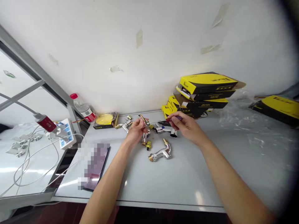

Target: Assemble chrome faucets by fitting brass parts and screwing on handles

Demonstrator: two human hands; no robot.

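Here, hands (139,130) (187,126) raised, smooth chrome-and-brass tap (161,152), matte grey bench (140,180)

tap fittings (161,153) lie before stacked boxes (205,85).

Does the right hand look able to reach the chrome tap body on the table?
Probably yes. The right hand is close to the chrome tap body, with only bare table between them, though it holds a small dark red piece.

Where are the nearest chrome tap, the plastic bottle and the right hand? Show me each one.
nearest chrome tap (161,153), head view, curved body
plastic bottle (82,105), head view, middle
right hand (185,125), head view, back of hand
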